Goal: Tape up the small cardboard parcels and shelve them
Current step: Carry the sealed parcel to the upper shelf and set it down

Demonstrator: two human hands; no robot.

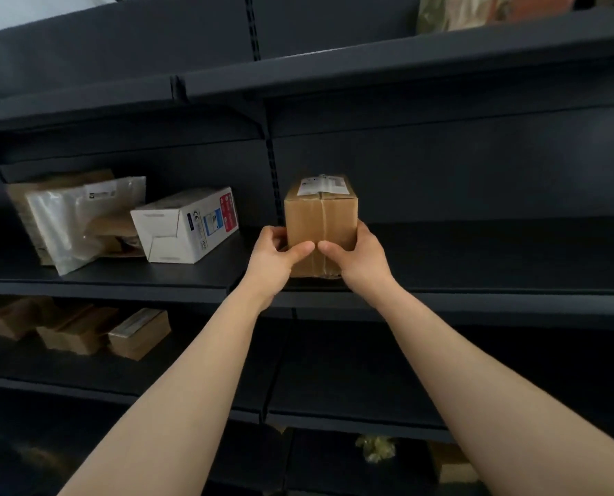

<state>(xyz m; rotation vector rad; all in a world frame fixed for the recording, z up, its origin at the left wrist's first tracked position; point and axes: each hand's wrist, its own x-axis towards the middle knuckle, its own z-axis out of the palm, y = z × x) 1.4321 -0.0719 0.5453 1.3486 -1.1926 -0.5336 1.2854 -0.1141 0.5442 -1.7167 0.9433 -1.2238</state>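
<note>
Left hand [275, 257] and right hand [361, 257] clasped a taped cardboard parcel [320, 223] resting upright on the dark metal shelf [477, 259]. A white carton [187, 227] lay nearby, leftward.

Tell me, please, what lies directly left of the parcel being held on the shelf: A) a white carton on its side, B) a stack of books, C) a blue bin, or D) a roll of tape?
A: a white carton lies on its side on the shelf, just left of the parcel gripped by the left hand and right hand.
</note>
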